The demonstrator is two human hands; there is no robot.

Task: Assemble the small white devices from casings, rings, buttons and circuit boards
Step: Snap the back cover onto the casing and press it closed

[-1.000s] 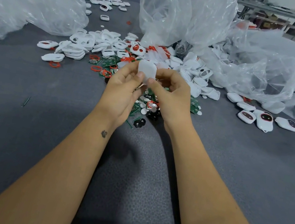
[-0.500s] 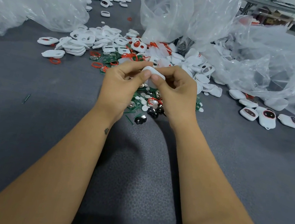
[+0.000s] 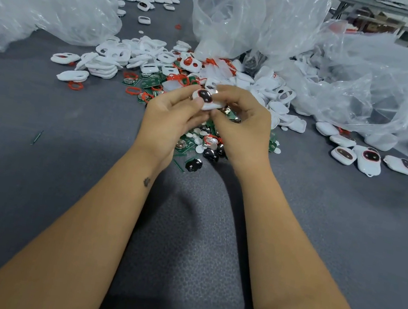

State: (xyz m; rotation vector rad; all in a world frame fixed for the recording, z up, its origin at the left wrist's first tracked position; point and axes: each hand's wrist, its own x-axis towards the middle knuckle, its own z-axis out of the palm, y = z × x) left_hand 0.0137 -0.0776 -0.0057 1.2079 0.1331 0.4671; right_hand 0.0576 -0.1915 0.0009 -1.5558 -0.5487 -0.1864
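Fingers of my left hand (image 3: 171, 111) and right hand (image 3: 243, 123) are curled round the small white plastic device with its dark oval button (image 3: 205, 98), pinched up above the near parts heap on the grey surface (image 3: 57, 184), button facing me, probably to check the fit

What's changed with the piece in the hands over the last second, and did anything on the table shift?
The white device has been turned over: a second ago it showed a plain white back held upright, now its dark button face points up. The left hand and right hand dropped slightly, both gripping it throughout. The parts pile, finished devices and plastic bags stayed put.
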